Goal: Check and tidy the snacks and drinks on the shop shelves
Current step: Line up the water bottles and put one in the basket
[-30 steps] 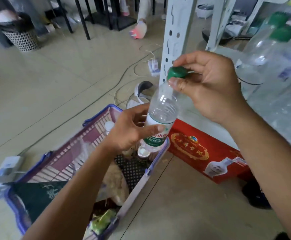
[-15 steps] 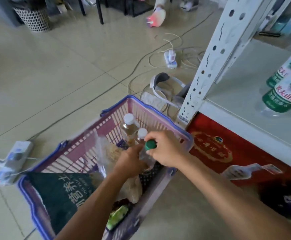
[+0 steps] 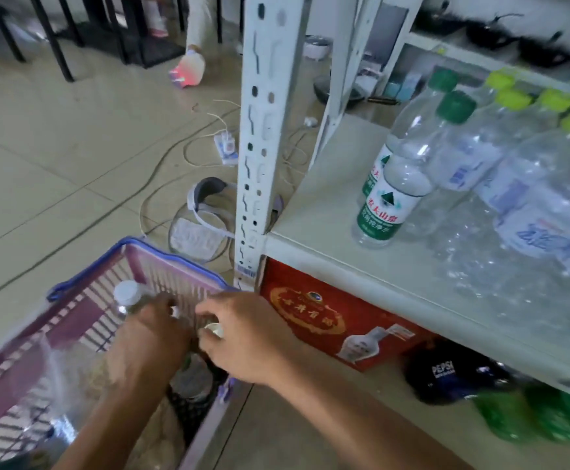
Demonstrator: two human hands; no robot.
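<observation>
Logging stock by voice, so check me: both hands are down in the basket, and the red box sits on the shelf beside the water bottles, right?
Not quite. The head view shows the red box under the shelf, below the water bottles. The left hand and right hand are down in the basket.

Basket [image 3: 161, 256]: cut off at left and bottom edges; contents beneath left hand [image 3: 148, 337] and right hand [image 3: 243, 337] hidden, and what either holds is indiscernible. Clear bottles [image 3: 531, 205] on shelf [image 3: 327, 212]: blurred, labels illegible. Green bottles [image 3: 531, 418] beneath: blurred, cut off at right edge.
</observation>
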